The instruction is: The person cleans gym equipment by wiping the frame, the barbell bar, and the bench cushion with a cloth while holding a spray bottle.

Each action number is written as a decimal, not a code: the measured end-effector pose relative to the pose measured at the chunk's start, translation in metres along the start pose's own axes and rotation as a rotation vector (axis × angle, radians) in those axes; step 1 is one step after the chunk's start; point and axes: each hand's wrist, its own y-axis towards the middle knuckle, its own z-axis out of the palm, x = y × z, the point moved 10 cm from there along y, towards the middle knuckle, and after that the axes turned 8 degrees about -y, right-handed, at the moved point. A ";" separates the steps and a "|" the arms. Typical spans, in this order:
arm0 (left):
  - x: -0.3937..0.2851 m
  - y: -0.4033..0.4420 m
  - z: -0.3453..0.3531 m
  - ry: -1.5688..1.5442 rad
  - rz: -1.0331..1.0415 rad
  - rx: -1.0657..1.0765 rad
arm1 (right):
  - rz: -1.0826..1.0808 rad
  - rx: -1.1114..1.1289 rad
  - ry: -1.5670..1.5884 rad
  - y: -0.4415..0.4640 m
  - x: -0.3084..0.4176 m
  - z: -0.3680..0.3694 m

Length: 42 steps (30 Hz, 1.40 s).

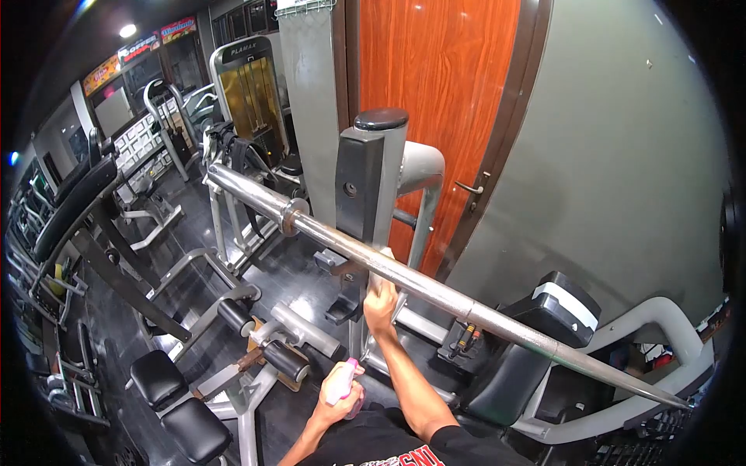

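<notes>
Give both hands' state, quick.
Left hand: closed, holding a pink-and-white plastic spray bottle.
Right hand: at the long silver metal barbell; fingers partly hidden, grip cannot be told.

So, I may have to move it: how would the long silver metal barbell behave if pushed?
The long silver metal barbell is probably stiff and heavy, being thick metal. Its round shape suggests it could roll, and its shiny end sleeve may be slippery.

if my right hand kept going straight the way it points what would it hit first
Most likely the long silver metal barbell, which crosses right at the right hand; they may already touch, as depth is unclear here.
</notes>
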 end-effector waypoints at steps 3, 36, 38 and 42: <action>0.005 -0.002 -0.001 -0.077 -0.051 -0.012 | -0.064 0.002 0.035 -0.050 -0.006 -0.005; 0.012 0.018 -0.009 -0.056 -0.031 -0.105 | 0.263 -0.165 0.811 0.050 -0.024 -0.028; 0.012 0.016 -0.014 -0.037 -0.020 -0.111 | 0.414 0.178 0.394 0.077 0.003 -0.003; 0.023 0.013 -0.025 -0.046 -0.041 -0.170 | 0.219 0.015 0.321 0.047 -0.009 0.011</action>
